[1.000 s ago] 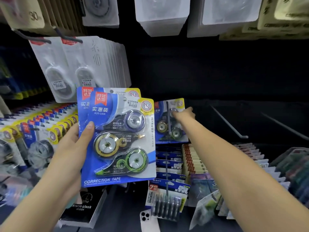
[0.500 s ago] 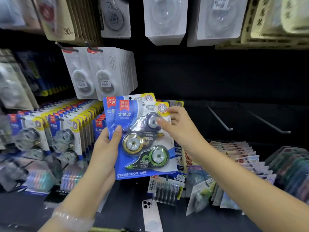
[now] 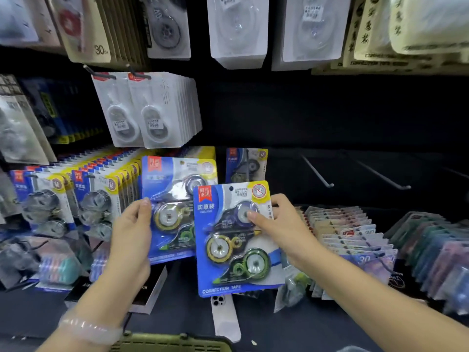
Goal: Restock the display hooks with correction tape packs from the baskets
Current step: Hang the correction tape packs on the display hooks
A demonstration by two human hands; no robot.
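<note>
We are mid-restock: our right hand (image 3: pixel 281 224) pinches one pack (image 3: pixel 236 240) by its top right, held apart in front of the display, while our left hand (image 3: pixel 132 232) grips another pack (image 3: pixel 175 199). Next we judge its hang hole must line up with the hook (image 3: pixel 247 163) that already carries a pack (image 3: pixel 237 162), then slide on

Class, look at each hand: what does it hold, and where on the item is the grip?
The left hand grips the rear correction tape pack by its left edge; the right hand grips the front pack at its upper right edge.
</note>
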